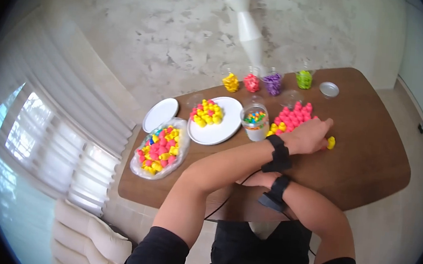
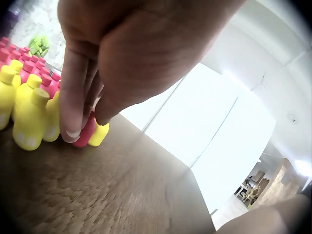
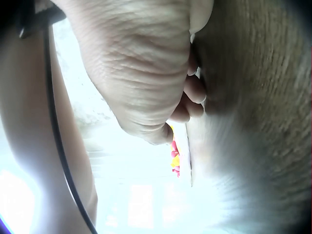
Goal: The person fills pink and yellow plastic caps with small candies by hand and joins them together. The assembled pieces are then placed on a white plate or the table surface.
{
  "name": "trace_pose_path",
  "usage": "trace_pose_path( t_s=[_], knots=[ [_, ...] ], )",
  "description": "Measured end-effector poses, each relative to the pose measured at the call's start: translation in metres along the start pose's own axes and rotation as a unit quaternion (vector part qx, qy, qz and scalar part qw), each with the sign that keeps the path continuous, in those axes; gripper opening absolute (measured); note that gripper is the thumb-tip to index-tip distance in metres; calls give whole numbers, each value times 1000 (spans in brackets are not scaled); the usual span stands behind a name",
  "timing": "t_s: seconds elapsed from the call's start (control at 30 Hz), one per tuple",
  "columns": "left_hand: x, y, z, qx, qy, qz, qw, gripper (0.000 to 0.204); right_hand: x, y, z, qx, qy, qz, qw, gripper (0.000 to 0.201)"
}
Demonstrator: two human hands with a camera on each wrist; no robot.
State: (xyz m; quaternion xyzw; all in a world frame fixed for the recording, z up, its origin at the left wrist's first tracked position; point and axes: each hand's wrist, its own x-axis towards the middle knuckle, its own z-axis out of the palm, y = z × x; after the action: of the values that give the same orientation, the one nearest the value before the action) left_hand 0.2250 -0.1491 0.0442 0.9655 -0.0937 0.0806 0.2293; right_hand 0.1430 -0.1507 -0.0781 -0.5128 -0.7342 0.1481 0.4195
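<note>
My left hand (image 1: 309, 136) reaches across to the right side of the table. Its thumb and fingers pinch a small pink bottle (image 2: 86, 134), low at the tabletop in the left wrist view. Right behind that one is a yellow bottle (image 2: 100, 135). Beside the hand, small pink bottles (image 1: 294, 116) stand in close rows, with several yellow bottles (image 2: 30, 124) at their near end. Under the left forearm, my right hand (image 1: 258, 179) rests by the table's near edge, its fingers (image 3: 195, 90) loosely curled with nothing seen in them.
A clear tub (image 1: 256, 122) of colourful bits stands left of the rows. Further left are a white plate (image 1: 228, 131) with yellow and pink pieces, another white plate (image 1: 161, 115) and a filled plastic bag (image 1: 181, 152). Cups of yellow, pink, purple (image 1: 273, 84) and green pieces line the back.
</note>
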Motion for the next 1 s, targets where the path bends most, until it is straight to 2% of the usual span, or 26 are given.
trace_pose_path(
  t_s=[0.1, 0.13, 0.17, 0.2, 0.23, 0.3, 0.37, 0.4, 0.43, 0.5, 0.6, 0.63, 0.8, 0.9, 1.0],
  knots=[
    [-31, 17, -52, -19, -32, 6, 999, 23, 10, -6, -2, -60, 107, -65, 990, 32],
    [-43, 4, -61, -20, 1, 50, 999, 18, 16, -10, -2, -58, 125, -61, 989, 32],
    [-57, 4, -79, 12, 31, 60, 998, 14, 23, -14, -1, -61, 145, -60, 986, 33],
    [-74, 5, -97, 8, 74, 58, 996, 13, 21, -29, -12, 40, 82, 39, 995, 31],
    [-88, -9, -111, 77, 119, 58, 988, 15, 22, -30, -13, 45, 66, 56, 995, 31],
    [-117, -11, -145, 37, 173, -57, 983, 16, 23, -31, -15, 57, 34, 89, 994, 32],
    [-139, -61, -165, 116, 227, -138, 957, 15, 22, -34, -17, 71, 34, 102, 992, 34],
    [-149, -77, -173, 162, 226, -163, 947, 19, 22, -31, -15, 69, 41, 94, 992, 34],
    [-159, -111, -177, 212, 202, -210, 933, 21, 25, -29, -14, 65, 48, 84, 993, 34],
    [-183, -159, -172, 201, 151, -275, 928, 25, 27, -30, -15, 73, 52, 84, 992, 34],
    [-203, -194, -147, 202, 118, -326, 916, 33, 25, -29, -15, 85, 53, 90, 991, 33],
    [-202, -193, -140, 222, 88, -353, 905, 36, 25, -28, -14, 90, 55, 93, 990, 33],
    [-205, -209, -110, 197, 101, -307, 925, 39, 26, -26, -14, 84, 49, 105, 990, 33],
    [-206, -211, -101, 129, 96, -301, 940, 39, 25, -27, -14, 91, 42, 120, 988, 32],
    [-207, -192, -100, 107, 93, -323, 936, 38, 26, -29, -16, 105, 47, 122, 986, 31]
  ],
)
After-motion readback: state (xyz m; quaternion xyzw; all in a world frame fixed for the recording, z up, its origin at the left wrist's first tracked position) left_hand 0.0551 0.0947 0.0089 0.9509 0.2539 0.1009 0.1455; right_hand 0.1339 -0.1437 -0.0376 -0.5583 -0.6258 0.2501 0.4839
